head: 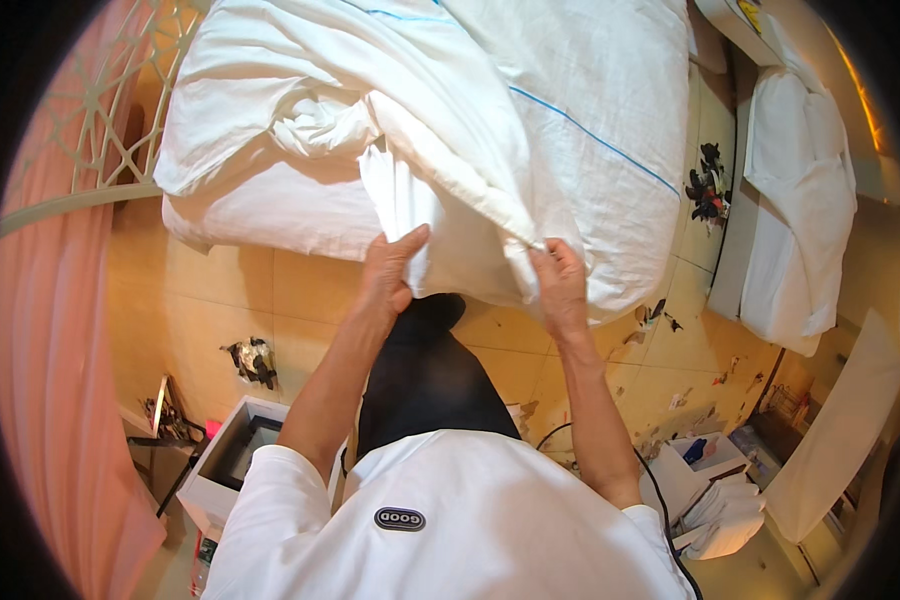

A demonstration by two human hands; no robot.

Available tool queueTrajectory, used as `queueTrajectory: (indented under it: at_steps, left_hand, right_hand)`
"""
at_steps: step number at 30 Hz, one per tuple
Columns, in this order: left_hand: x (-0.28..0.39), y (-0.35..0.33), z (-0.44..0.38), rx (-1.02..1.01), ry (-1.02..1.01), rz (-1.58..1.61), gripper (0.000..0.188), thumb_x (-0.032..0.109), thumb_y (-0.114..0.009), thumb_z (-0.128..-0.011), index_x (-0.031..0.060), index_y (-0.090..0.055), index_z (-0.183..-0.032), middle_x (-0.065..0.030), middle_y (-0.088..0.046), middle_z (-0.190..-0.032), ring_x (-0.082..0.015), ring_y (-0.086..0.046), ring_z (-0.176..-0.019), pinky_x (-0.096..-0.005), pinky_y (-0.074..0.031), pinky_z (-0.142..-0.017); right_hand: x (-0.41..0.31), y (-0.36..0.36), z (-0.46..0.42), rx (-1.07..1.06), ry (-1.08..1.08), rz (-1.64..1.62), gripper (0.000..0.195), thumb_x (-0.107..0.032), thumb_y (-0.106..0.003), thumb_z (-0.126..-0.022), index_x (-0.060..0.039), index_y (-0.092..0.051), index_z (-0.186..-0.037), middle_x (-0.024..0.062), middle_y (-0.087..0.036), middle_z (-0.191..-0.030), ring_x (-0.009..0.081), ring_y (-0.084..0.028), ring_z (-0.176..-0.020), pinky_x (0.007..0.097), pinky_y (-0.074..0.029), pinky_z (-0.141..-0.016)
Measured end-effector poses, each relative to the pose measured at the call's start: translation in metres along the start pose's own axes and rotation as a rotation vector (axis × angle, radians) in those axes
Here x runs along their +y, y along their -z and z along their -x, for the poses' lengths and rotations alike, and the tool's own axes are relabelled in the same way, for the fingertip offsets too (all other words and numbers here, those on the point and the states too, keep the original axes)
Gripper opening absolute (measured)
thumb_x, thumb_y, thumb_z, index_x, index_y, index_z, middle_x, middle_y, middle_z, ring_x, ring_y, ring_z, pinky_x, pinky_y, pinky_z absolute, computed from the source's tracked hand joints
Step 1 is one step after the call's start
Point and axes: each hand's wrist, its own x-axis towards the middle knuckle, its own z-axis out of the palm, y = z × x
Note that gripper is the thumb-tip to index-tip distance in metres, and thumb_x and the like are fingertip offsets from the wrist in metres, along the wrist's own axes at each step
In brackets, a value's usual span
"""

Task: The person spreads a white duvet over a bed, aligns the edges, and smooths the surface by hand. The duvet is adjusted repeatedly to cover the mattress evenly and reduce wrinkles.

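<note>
Before me a bed carries a white duvet cover [450, 112], rumpled and partly folded back, with thin blue lines across it. My left hand [391, 271] grips a hanging white flap of its cloth by the near side of the bed. Farther right, my right hand [560, 281] pinches a corner at the end of a thick rolled edge of the cover. Between my hands the cloth sags in a loose fold. The white-covered mattress [270, 202] shows under the cover at the left, its near edge above the tiled floor.
A pink curtain [52, 375] and a pale lattice frame [97, 127] stand at the left. A white box [225, 442] is by my left elbow. Right of the bed is a bench with white cloth [795, 195]. Debris [253, 361] and a black cable [656, 487] are near me.
</note>
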Motion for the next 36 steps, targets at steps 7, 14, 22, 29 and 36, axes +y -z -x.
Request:
queueTrajectory:
  at_steps: [7,14,22,29,36]
  left_hand:
    - [-0.013,-0.031,0.004,-0.056,-0.033,-0.07,0.042,0.02,-0.066,-0.087,0.0013,-0.051,-0.121,-0.0079,-0.062,-0.106,-0.0183,-0.06,-0.095,-0.0327,-0.053,-0.078]
    - [-0.021,-0.038,0.002,-0.028,-0.178,-0.258,0.039,0.007,-0.071,-0.08,-0.0017,-0.054,-0.115,-0.0082,-0.063,-0.1,-0.0176,-0.062,-0.087,-0.0298,-0.052,-0.075]
    - [-0.039,-0.007,-0.009,-0.062,-0.22,-0.198,0.028,-0.001,-0.065,-0.081,-0.0016,-0.059,-0.108,-0.0088,-0.065,-0.094,-0.0164,-0.063,-0.078,-0.0276,-0.052,-0.067]
    - [-0.031,-0.001,-0.008,-0.124,-0.194,-0.26,0.025,0.015,-0.062,-0.086,0.0033,-0.058,-0.107,-0.0043,-0.065,-0.091,-0.0136,-0.062,-0.077,-0.0282,-0.051,-0.064]
    - [-0.024,-0.02,-0.005,-0.164,-0.04,-0.095,0.038,0.017,-0.066,-0.084,-0.0027,-0.053,-0.113,-0.0107,-0.062,-0.097,-0.0212,-0.062,-0.081,-0.0323,-0.052,-0.064]
  right_hand:
    - [0.029,-0.034,0.025,0.058,0.171,0.445,0.014,-0.016,-0.061,-0.085,-0.0029,-0.06,-0.092,0.0035,-0.061,-0.073,0.0107,-0.053,-0.067,0.027,-0.045,-0.062]
    - [0.039,-0.051,0.036,0.04,0.336,0.58,0.02,-0.015,-0.064,-0.08,-0.0049,-0.059,-0.096,0.0144,-0.061,-0.073,0.0218,-0.058,-0.065,0.0338,-0.047,-0.063]
    - [0.022,-0.024,0.019,-0.191,-0.119,-0.165,0.013,-0.013,-0.063,-0.085,-0.0033,-0.062,-0.093,-0.0015,-0.061,-0.082,0.0036,-0.053,-0.071,0.02,-0.043,-0.062]
    - [0.025,-0.067,0.043,-0.198,0.197,0.25,0.021,-0.017,-0.059,-0.087,-0.0005,-0.064,-0.097,0.0004,-0.063,-0.076,0.0078,-0.053,-0.072,0.0254,-0.045,-0.066]
    - [0.053,-0.074,0.037,-0.012,0.107,0.268,0.023,-0.019,-0.063,-0.081,-0.0016,-0.065,-0.097,0.012,-0.066,-0.078,0.0184,-0.062,-0.074,0.0313,-0.047,-0.068]
